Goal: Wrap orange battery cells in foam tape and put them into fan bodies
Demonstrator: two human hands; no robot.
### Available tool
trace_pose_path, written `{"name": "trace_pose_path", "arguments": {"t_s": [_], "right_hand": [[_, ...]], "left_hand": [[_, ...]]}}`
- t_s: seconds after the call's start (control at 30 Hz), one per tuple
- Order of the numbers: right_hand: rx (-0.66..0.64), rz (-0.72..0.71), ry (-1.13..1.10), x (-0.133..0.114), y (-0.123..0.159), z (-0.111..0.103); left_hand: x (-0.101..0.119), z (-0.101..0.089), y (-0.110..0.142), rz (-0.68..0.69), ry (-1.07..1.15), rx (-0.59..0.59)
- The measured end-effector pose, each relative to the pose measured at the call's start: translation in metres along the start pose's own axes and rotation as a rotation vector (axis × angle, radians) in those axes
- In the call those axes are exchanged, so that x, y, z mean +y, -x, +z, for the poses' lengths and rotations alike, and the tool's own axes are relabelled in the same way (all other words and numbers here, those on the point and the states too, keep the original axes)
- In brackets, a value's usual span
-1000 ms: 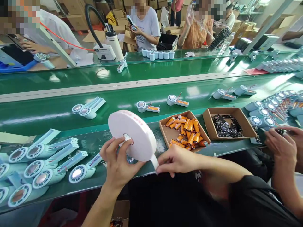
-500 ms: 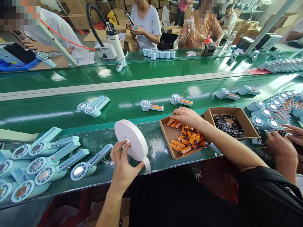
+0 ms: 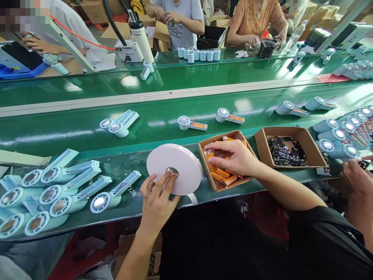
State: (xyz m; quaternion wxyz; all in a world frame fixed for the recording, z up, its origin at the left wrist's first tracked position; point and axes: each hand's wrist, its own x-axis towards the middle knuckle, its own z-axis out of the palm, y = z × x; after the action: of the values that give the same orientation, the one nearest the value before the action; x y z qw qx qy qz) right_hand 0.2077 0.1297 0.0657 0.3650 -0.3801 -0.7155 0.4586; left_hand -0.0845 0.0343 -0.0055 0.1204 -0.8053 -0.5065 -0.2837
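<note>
My left hand [image 3: 159, 196] grips a wide roll of white tape [image 3: 186, 165], fingertips at its centre hole and thumb by the lower edge. The roll leans tilted above the bench, and a loose tape end [image 3: 192, 199] hangs below it. Over a shallow cardboard box [image 3: 214, 182] of orange cylindrical batteries, my right hand [image 3: 236, 155] pinches one orange battery [image 3: 209, 154] between thumb and fingers. Part of the box's contents is hidden under that hand.
Several pale-blue fan-like housings with handles [image 3: 100, 203] lie on the left bench. More housings [image 3: 184, 123] sit on the green conveyor [image 3: 157, 112]. A cardboard box of black circuit boards [image 3: 262, 149] stands at right, near a co-worker's hand [image 3: 354, 177]. Other people work across the belt.
The tape roll has tipped flatter and moved slightly right in my left hand. My right hand has lifted from among the batteries with one in its fingers.
</note>
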Motion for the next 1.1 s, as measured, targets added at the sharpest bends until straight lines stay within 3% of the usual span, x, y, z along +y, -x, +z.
{"name": "trace_pose_path", "arguments": {"t_s": [0.1, 0.23, 0.33, 0.5, 0.67, 0.77, 0.83, 0.93, 1.03, 1.1], "right_hand": [[-0.011, -0.015, 0.147, 0.0, 0.003, 0.01], [-0.079, 0.118, 0.005, 0.006, 0.009, 0.017], [-0.048, 0.164, -0.132, 0.011, 0.01, 0.02], [0.262, 0.151, -0.471, 0.016, 0.011, 0.036], [0.713, 0.069, -0.872, 0.012, 0.02, 0.083], [0.853, 0.032, -0.928, 0.008, 0.022, 0.101], [0.806, 0.043, -0.91, 0.006, 0.019, 0.09], [0.843, -0.049, -0.818, 0.007, 0.012, 0.04], [1.06, -0.272, -0.654, 0.012, 0.013, -0.014], [1.005, -0.244, -0.536, 0.016, 0.019, -0.029]], "left_hand": [[0.003, -0.001, -0.003, 0.017, -0.048, 0.032], [0.008, -0.006, -0.007, 0.009, -0.149, 0.069], [0.012, -0.01, -0.009, -0.001, -0.2, 0.066], [0.014, -0.01, -0.009, -0.041, -0.17, 0.083], [0.027, -0.002, -0.013, -0.072, -0.141, 0.199], [0.044, 0.004, -0.018, -0.101, -0.15, 0.245], [0.052, 0.008, -0.017, -0.088, -0.128, 0.251], [0.047, 0.011, -0.007, -0.053, -0.087, 0.152], [0.014, 0.008, 0.002, -0.118, -0.058, -0.112], [-0.019, 0.005, -0.005, -0.147, 0.022, -0.336]]}}
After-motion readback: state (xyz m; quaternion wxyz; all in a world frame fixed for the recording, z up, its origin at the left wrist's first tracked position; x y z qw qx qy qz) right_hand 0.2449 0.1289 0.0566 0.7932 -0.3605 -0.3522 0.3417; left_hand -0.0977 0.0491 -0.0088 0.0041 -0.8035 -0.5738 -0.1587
